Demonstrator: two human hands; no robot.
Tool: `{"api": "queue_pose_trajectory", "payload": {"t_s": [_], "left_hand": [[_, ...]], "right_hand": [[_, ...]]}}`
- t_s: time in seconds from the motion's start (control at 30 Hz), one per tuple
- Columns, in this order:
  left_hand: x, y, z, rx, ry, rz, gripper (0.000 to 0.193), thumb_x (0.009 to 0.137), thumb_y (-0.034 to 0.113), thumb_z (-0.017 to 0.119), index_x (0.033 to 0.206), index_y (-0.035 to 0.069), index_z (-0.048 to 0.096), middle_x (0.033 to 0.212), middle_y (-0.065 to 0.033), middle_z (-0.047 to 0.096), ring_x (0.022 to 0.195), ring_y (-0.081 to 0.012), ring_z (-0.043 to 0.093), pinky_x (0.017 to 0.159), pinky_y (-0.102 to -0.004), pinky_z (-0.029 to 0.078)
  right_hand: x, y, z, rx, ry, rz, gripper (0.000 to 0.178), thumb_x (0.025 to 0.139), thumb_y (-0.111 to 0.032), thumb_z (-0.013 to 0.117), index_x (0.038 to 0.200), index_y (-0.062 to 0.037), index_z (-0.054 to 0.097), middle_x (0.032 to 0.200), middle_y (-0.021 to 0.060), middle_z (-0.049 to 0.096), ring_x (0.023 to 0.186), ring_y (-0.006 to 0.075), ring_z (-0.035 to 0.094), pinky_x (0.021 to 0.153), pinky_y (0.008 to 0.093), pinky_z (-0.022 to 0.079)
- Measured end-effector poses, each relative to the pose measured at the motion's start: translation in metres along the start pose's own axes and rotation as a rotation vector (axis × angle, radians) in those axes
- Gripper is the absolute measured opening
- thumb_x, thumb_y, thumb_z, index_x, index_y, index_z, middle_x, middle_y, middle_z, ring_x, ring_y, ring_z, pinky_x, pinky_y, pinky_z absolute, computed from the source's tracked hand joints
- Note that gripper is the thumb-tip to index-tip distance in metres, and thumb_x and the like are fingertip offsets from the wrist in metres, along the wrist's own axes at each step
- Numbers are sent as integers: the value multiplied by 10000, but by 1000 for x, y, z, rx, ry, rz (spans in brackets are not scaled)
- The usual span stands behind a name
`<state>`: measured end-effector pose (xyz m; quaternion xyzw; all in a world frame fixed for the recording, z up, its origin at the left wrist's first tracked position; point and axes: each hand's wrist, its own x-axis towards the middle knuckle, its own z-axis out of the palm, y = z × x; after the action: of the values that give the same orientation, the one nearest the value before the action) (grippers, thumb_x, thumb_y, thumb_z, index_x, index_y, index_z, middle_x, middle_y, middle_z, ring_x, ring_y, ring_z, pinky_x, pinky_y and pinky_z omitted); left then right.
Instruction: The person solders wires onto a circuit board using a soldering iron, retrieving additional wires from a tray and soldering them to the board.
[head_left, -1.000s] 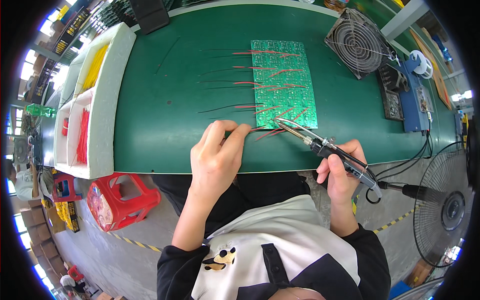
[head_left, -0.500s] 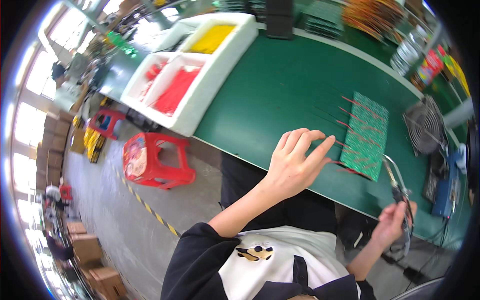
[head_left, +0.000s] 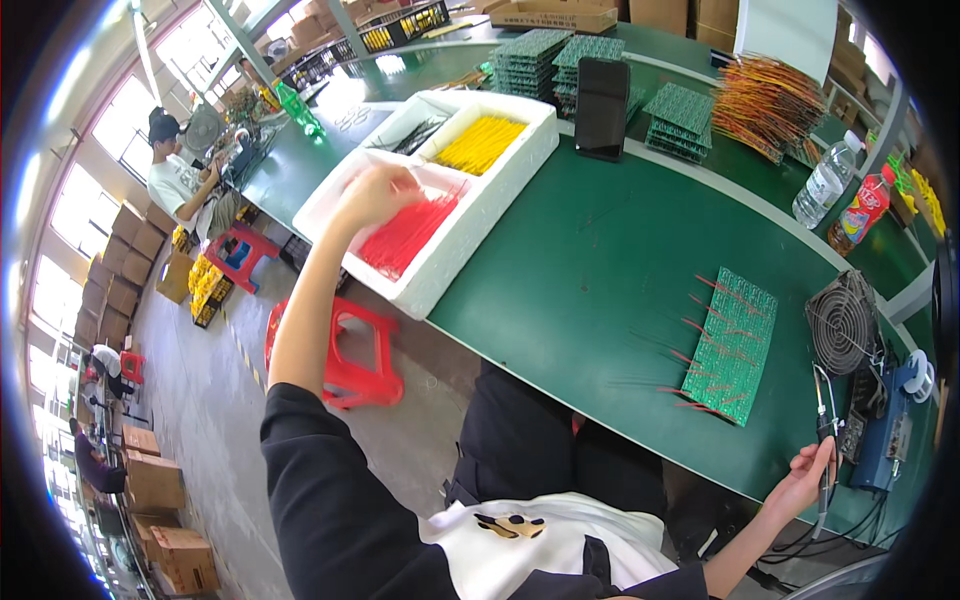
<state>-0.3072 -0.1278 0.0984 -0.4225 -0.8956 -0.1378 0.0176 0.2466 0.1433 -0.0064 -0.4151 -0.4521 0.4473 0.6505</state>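
My left hand (head_left: pixel 375 195) is reaching into the white foam tray (head_left: pixel 455 255), fingers curled over the pile of red wires (head_left: pixel 408 235); I cannot tell whether the grip is pinching any yet. The tray is sitting at the near left edge of the green worktop (head_left: pixel 600 250), with yellow wires (head_left: pixel 480 143) in the next compartment. My right hand (head_left: pixel 805 475) is closing around the soldering iron (head_left: pixel 825 445) off the worktop's near right corner. A green circuit board (head_left: pixel 732 345) with red wires sticking out is lying well apart from the tray, beside a small fan (head_left: pixel 845 322). A black phone (head_left: pixel 602 95) is standing upright behind the tray.
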Motion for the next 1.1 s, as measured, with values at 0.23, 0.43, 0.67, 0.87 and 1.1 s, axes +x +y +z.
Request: {"api": "queue_pose_trajectory", "payload": {"t_s": [0.23,0.43,0.67,0.87,1.1], "left_hand": [[132,-104,25,-167,341,-201,234,689,212,611,866,70,670,846,-123,660,796,-246,638,742,-326,484],[147,-101,66,-61,278,-239,288,669,221,670,917,75,656,892,-132,644,857,-267,612,772,-340,469],[135,-34,23,-71,802,-3,270,738,264,638,892,44,612,868,-127,600,839,-274,571,764,-369,445],[125,56,74,142,315,104,237,720,298,651,810,80,636,796,-130,582,802,-309,573,723,-387,449],[131,34,79,-143,485,8,178,763,241,614,769,69,663,775,-141,621,708,-284,593,672,-340,454]], "right_hand": [[1,-1,3,-70,12,15,151,875,-192,558,796,-72,515,595,-9,474,459,23,382,424,157,294],[-1,-5,6,-94,118,5,174,883,-197,545,765,-81,493,569,-14,447,433,21,368,400,156,286],[-4,-10,13,-193,124,23,212,901,-222,494,749,-81,451,559,-21,406,422,21,330,382,153,264],[1,-9,10,-200,27,57,157,896,-201,520,797,-90,470,569,-26,434,432,5,340,385,148,247],[2,-7,7,-150,-11,59,152,886,-209,537,800,-94,485,565,-23,450,422,13,346,379,149,252]]}}
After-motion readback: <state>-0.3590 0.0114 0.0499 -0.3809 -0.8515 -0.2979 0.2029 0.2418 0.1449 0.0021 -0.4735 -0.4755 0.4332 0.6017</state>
